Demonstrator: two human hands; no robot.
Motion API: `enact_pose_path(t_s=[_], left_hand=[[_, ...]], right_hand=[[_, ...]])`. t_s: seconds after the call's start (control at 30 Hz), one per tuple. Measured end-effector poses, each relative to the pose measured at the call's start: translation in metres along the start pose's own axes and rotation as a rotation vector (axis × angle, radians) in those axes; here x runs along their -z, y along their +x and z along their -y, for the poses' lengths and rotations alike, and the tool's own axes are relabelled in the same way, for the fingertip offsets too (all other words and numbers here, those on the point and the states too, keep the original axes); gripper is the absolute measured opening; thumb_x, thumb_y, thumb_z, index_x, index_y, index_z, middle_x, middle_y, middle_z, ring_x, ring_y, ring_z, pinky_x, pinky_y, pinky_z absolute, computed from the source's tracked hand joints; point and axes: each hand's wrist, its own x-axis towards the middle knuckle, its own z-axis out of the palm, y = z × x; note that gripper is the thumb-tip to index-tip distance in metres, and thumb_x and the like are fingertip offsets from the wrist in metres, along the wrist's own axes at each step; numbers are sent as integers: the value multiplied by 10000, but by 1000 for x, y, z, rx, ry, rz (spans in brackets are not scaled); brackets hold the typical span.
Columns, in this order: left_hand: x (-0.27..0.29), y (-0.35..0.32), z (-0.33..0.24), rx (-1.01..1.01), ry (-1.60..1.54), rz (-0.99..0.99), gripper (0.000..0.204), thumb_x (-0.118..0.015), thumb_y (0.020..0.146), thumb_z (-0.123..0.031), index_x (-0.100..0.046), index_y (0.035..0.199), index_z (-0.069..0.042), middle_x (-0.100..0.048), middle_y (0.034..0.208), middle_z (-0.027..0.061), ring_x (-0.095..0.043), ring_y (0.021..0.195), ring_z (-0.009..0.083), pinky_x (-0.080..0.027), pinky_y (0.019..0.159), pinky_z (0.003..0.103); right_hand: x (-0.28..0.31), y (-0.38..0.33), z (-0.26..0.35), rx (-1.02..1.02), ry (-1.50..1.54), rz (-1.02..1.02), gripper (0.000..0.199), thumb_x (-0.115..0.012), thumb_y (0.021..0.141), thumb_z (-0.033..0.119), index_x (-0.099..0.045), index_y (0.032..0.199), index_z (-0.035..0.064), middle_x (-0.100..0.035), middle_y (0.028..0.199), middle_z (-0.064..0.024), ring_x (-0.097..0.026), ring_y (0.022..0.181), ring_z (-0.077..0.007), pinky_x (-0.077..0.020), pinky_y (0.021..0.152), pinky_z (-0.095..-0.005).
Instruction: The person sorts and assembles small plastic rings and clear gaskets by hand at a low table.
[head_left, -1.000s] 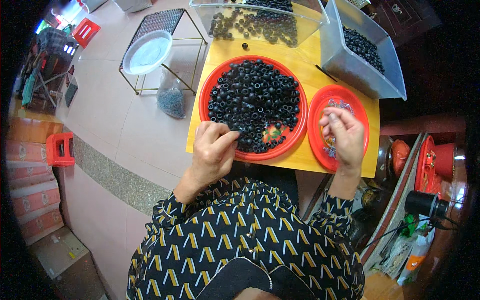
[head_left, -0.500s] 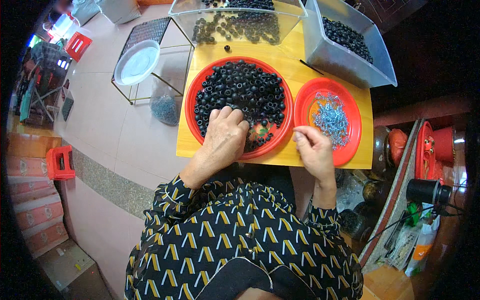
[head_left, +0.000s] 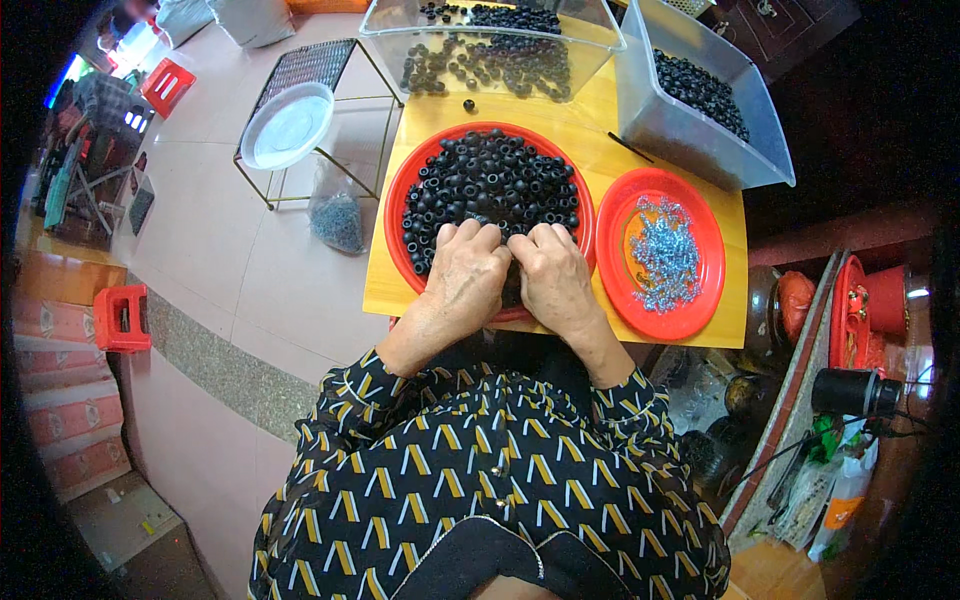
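Note:
A round red tray (head_left: 398,176) heaped with small black ring-shaped parts (head_left: 490,172) lies on the yellow table. Over its near edge my left hand (head_left: 467,272) and my right hand (head_left: 551,277) meet, fingers curled and pinched together with the knuckles nearly touching. Whatever sits between the fingertips is hidden behind the hands. To the right of my right hand, a smaller red plate (head_left: 708,255) carries a pile of small shiny bluish clear pieces (head_left: 664,255).
At the table's back stand two clear plastic bins, one (head_left: 490,48) straight ahead and another (head_left: 690,135) at the right, both holding black parts. A thin black stick (head_left: 631,147) lies between bin and plate. Left of the table, a wire rack (head_left: 300,75) supports a white basin (head_left: 288,127).
My right hand has moved left from beside the red plate to meet my left hand over the tray. My left hand stays over the tray. The whole view has shifted slightly.

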Motion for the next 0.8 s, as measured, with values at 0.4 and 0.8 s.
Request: enact_pose_path(t_s=[0.4,0.8], left_hand=[[-6,-1,-3,-9,-4,-31,30,-553,607,-53,-556,636,-58,-473,721,66,-474,743,238,-336,648,357],[-7,1,-4,16,55,14,49,-569,626,-87,-589,662,-61,-484,738,75,-471,760,241,-335,661,361]], right_hand=[[21,-4,-7,-69,128,-84,75,-558,684,5,-532,752,22,-508,773,-152,-509,773,-319,-434,663,-398],[15,-28,-2,-325,549,-180,70,-601,738,-31,-567,796,-9,-568,717,-42,-528,603,-70,-428,527,-217]])
